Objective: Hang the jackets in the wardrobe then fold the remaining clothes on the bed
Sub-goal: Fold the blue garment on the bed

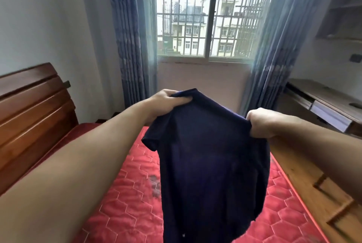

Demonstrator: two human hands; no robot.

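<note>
While both arms reach out over the red quilted mattress, a dark navy T-shirt hangs in the air above it. At the shirt's upper left edge the left hand has its grip clenched on the fabric; at the upper right edge the right hand pinches it likewise. Beyond the shirt stands a barred window between blue curtains.

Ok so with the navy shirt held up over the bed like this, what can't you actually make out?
Head view only:
- Hem of the navy shirt: cut off by the bottom edge.
- Red mattress middle: hidden behind the shirt.
- Left hand and right hand fingertips: buried in fabric.
- Wardrobe, jackets, other clothes: out of frame.
- Desk: blurred.
</note>
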